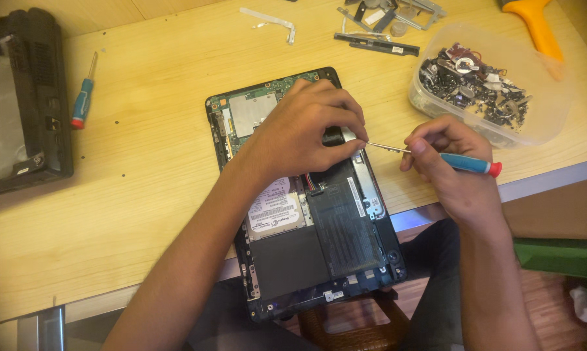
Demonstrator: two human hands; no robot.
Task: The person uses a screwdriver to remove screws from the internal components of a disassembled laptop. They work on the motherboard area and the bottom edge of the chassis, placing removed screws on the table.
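While right hand pinches screwdriver | shaft level, tip leftward | left hand presses laptop

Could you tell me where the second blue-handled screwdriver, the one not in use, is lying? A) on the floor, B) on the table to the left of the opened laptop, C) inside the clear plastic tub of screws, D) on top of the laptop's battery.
B: the spare screwdriver lies on the wooden table, left of the opened laptop; the right hand holds the other screwdriver.

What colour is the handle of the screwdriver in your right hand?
Blue with a red end cap; the screwdriver in the right hand shows clearly in the head view.
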